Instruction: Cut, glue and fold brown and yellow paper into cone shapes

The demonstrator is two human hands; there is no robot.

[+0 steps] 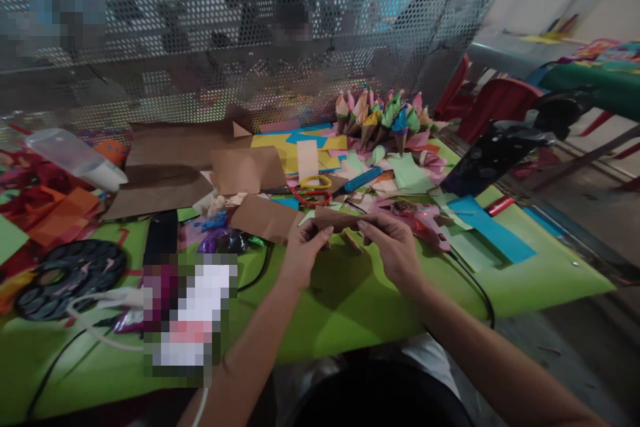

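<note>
A piece of brown paper [336, 219] stretches between my two hands above the near edge of the green table. My left hand [306, 247] pinches its left end, with the thumb on the near side. At the other end, my right hand [393, 243] grips it between thumb and fingers. Just behind my right hand lies a pink glue gun [425, 223] with a small red light. A small tan strip [353, 242] shows below the paper, between the hands; what it rests on is unclear. Left of my left hand is a brown paper piece [265, 217].
Paper ice cream cones [387, 117] cluster at the back. Scissors [313, 192] and a blue cutter [363, 179] lie among paper scraps. A dark bottle [480, 160] stands right. Large brown sheets [170, 160], a clear bottle [75, 157] and a black round tray [73, 277] occupy the left.
</note>
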